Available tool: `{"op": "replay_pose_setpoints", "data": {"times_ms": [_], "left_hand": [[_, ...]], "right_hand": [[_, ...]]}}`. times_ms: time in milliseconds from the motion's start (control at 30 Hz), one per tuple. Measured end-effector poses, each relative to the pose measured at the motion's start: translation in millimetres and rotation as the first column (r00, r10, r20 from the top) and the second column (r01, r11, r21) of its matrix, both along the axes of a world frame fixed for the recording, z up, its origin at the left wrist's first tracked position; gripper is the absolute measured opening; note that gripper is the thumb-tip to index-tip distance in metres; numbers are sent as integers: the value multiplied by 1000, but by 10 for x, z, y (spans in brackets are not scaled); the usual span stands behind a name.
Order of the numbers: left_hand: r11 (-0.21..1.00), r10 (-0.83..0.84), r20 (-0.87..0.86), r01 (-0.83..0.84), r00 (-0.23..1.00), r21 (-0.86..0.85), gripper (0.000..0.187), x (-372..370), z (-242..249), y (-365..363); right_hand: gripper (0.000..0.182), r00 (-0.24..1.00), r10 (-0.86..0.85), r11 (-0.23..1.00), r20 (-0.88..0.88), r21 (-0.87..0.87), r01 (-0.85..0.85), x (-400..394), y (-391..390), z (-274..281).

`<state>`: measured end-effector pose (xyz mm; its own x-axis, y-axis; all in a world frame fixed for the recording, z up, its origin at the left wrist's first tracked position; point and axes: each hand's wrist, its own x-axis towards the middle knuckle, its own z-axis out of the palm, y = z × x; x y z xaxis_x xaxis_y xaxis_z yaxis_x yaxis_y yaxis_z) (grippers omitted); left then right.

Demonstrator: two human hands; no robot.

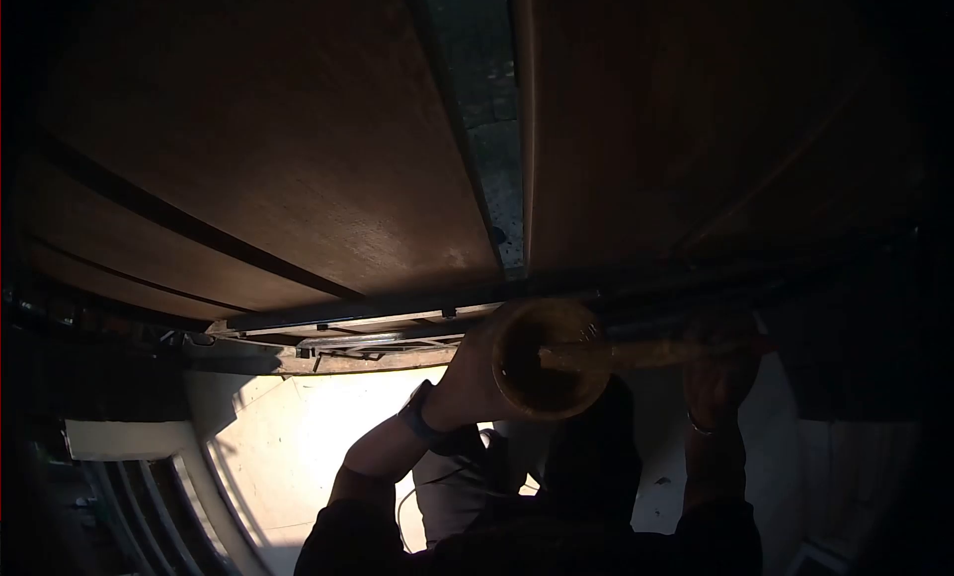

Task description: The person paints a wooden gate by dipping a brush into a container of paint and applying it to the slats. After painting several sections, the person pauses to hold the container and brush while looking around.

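A round open container (505, 372) with brownish liquid in it is held up in front of my body. My left hand (471, 372) is closed around its left side, with the fingers mostly hidden behind it. A long, pale yellowish tool, apparently a paintbrush (641, 354), lies across the container's mouth with one end inside. My right hand (717, 372) is closed on its other end, to the right of the container. That hand is in deep shade and slightly blurred.
Large brown panels (298, 168) stand close in front, with a narrow gap (497, 168) between two of them. A metal rail (388, 329) runs along their lower edge. Bright sunlit floor (308, 427) lies below, left of my legs (452, 487). A slatted structure (149, 496) stands lower left.
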<state>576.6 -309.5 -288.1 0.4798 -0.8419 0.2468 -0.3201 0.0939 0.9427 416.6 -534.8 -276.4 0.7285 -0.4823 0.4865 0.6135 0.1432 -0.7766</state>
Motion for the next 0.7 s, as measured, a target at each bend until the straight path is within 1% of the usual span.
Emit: {"op": "replay_pose_setpoints", "data": {"times_ms": [33,100,133,167,200,233,267,300,367,400,433,500,533,600,633,700], "left_hand": [[1000,0,41,1,999,-26,96,50,-69,-7],[997,47,136,-40,990,-59,97,30,-175,2],[996,35,119,-25,992,-85,97,38,-187,-8],[994,31,139,-15,990,-110,97,40,-211,-20],[989,51,105,-35,993,-143,97,38,-202,-36],[983,74,64,-62,995,-171,96,24,-182,-35],[980,91,72,-76,993,-185,94,8,-149,-31],[978,91,78,-75,993,-192,94,-10,-113,-31],[982,117,71,-105,991,-160,92,2,-31,-37],[977,140,96,-122,986,-175,90,12,-21,-41],[977,137,103,-117,985,-181,90,24,4,-44],[975,135,128,-109,983,-194,89,51,38,-36],[975,132,134,-104,982,-198,89,53,37,-30],[969,126,136,-93,983,-228,88,61,-9,-19],[969,124,133,-91,983,-231,88,62,-50,-16],[968,130,116,-101,985,-230,87,56,-128,-7]], "right_hand": [[25,998,-31,996,57,-83,35,70,-20,-64],[24,997,-43,992,61,-113,50,56,-15,-197],[23,992,-81,980,97,-174,97,58,0,-241],[22,983,-118,960,141,-235,149,78,3,-245],[22,979,-125,954,163,-253,164,95,24,-226],[23,960,-162,923,228,-309,229,116,62,-191],[24,938,-188,889,290,-357,288,142,90,-144],[24,937,-186,886,297,-361,290,149,99,-77],[26,872,-261,801,415,-412,435,164,99,57],[30,855,-336,728,395,-467,502,111,38,94],[30,850,-338,724,403,-466,509,114,7,213],[32,776,-281,478,565,-619,624,178,-61,596],[32,772,-282,474,570,-617,629,180,-65,759],[29,729,-210,101,651,-728,679,186,-38,988],[29,730,-210,97,650,-729,677,200,5,1014],[27,755,-83,-233,651,-749,620,247,118,1054]]}}
